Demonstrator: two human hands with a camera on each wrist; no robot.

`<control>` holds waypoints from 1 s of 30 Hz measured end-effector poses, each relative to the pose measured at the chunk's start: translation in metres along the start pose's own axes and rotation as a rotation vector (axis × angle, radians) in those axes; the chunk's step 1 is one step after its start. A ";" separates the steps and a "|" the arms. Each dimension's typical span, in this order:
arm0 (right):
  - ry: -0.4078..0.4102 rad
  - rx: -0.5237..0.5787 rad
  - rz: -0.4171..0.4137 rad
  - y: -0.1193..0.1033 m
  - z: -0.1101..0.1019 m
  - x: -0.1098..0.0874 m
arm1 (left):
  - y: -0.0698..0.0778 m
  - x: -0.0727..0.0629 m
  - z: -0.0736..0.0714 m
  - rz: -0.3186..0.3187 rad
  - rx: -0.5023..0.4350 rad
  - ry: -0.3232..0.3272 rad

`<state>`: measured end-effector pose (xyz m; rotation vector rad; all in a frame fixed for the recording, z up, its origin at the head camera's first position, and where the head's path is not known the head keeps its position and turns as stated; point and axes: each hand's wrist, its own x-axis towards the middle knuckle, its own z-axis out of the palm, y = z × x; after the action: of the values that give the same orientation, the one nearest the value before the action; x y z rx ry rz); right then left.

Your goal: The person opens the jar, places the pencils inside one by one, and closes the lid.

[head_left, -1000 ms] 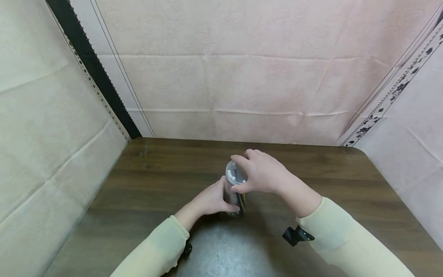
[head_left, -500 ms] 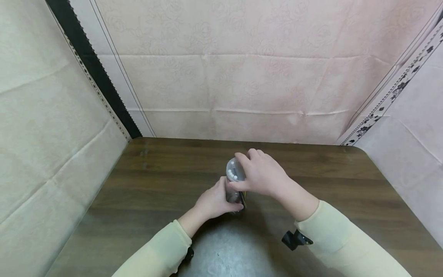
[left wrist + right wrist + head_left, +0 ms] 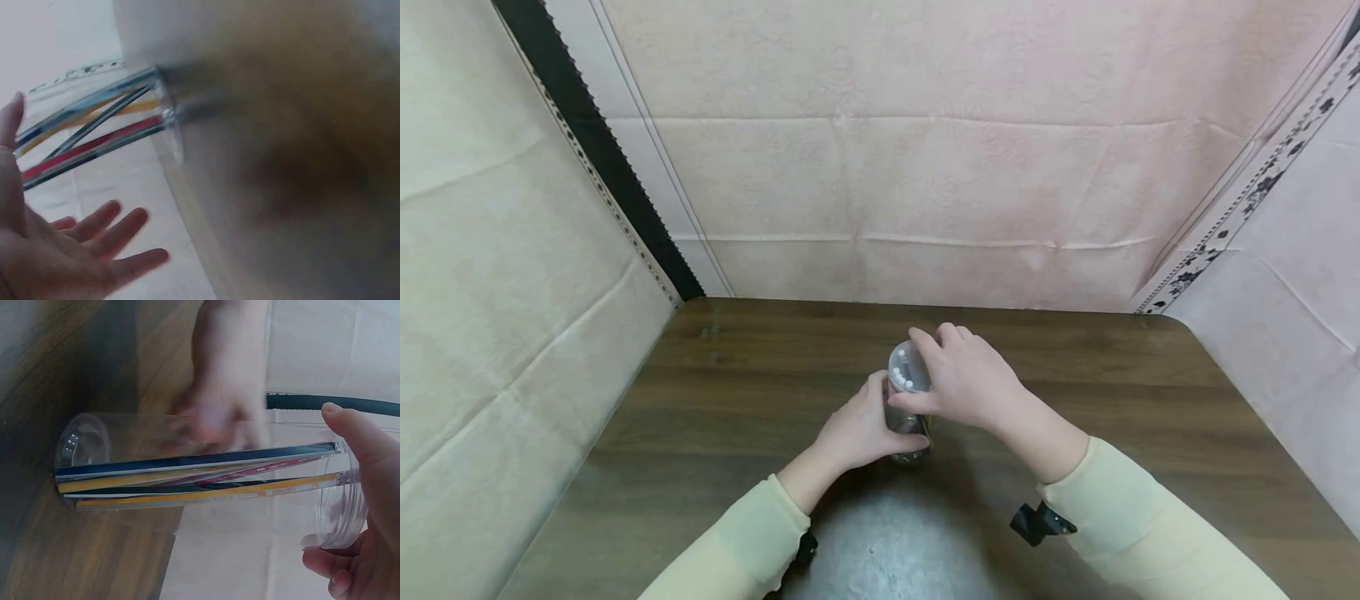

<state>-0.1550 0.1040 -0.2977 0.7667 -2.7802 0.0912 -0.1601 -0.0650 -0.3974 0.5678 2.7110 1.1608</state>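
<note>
A clear plastic jar (image 3: 902, 422) of pencils stands upright near the middle of the table. My right hand (image 3: 967, 379) grips its clear lid (image 3: 904, 365) from above, thumb and fingers around the rim. White pencil ends show through the lid. My left hand (image 3: 857, 427) is spread beside the jar's lower body, thumb on the near side. In the left wrist view its fingers (image 3: 125, 234) are straight and apart. In the right wrist view the left hand (image 3: 219, 400) is blurred behind the jar; blue, yellow and red pencils (image 3: 200, 465) lean inside.
The jar stands on a brown wood-grain table (image 3: 760, 375). Pale patterned cloth (image 3: 925, 183) hangs behind it and at both sides. A small black device (image 3: 1041, 523) is fixed at the right sleeve, another at the left.
The jar has shifted and tilted slightly, and the white pencil ends under the lid have changed position. My right thumb has moved left along the rim. My left hand has shifted a little.
</note>
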 end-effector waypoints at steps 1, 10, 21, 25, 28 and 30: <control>-0.002 0.000 0.000 0.000 0.000 0.000 | 0.001 0.000 -0.002 0.018 -0.036 0.017; -0.015 0.029 0.018 0.002 0.001 -0.002 | 0.002 0.007 -0.001 0.117 -0.249 0.048; -0.099 0.464 -0.058 0.034 -0.012 -0.003 | 0.001 0.009 -0.001 0.129 -0.205 0.052; -0.201 0.742 -0.105 0.050 0.000 -0.002 | -0.002 0.009 -0.001 0.131 -0.211 0.032; -0.235 0.899 -0.135 0.057 0.012 -0.004 | -0.003 0.010 -0.001 0.128 -0.224 0.013; -0.239 0.963 -0.140 0.058 0.018 -0.004 | -0.003 0.011 -0.002 0.128 -0.234 0.005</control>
<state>-0.1862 0.1536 -0.3159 1.2169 -2.7893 1.4608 -0.1716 -0.0639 -0.3983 0.7114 2.5234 1.4865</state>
